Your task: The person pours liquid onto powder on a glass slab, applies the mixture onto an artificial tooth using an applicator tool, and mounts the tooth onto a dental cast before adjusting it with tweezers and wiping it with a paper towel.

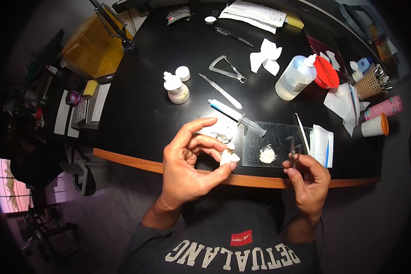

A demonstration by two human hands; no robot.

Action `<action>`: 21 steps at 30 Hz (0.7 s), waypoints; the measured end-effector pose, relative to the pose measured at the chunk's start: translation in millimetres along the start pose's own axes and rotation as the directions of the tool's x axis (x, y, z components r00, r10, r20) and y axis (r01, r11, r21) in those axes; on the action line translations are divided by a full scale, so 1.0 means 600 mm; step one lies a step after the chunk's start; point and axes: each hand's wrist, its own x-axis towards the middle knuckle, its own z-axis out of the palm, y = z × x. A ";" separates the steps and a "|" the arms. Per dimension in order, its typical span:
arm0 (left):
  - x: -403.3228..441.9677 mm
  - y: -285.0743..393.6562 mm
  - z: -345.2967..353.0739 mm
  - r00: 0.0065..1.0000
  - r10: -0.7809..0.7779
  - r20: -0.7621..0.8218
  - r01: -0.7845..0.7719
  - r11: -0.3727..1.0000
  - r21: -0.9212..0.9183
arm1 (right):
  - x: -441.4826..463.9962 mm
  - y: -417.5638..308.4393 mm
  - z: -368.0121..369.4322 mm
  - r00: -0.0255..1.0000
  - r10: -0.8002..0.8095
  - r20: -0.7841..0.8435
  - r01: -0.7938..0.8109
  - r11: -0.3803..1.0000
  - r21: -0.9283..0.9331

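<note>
Between thumb and fingers, my left hand (189, 162) pinches a small cream-white piece (229, 157) at the desk's front edge. My right hand (307, 182) is closed on a small dark metal tool (293, 147), whose exact shape is unclear. Between the two hands lies a dark glass plate (255, 137) bearing a heap of pale powder or paste (267, 154). A syringe (237, 116) with a blue end lies across the plate's upper left corner. Crumpled white material (221, 132) sits behind my left fingers, partly hidden by them.
Behind are a scalpel-like tool (221, 91), a metal caliper (227, 68), a white-capped jar (176, 90), a large squeeze bottle (294, 78), a red lid (326, 73) and crumpled tissue (266, 57). White packets (323, 144) lie right of the plate.
</note>
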 end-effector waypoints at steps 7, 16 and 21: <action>-0.005 -0.013 0.001 0.998 -0.026 0.056 0.029 0.998 -0.048 | 0.041 -0.023 0.073 0.876 -0.475 0.083 0.479 0.838 -0.261; -0.011 -0.019 -0.003 0.994 -0.041 0.101 0.059 0.981 -0.183 | 0.056 -0.033 0.097 0.798 -0.568 0.201 0.600 0.720 -0.349; -0.011 -0.024 -0.005 0.997 -0.057 0.047 0.067 0.965 -0.253 | 0.054 -0.022 0.087 0.808 -0.567 0.162 0.580 0.713 -0.394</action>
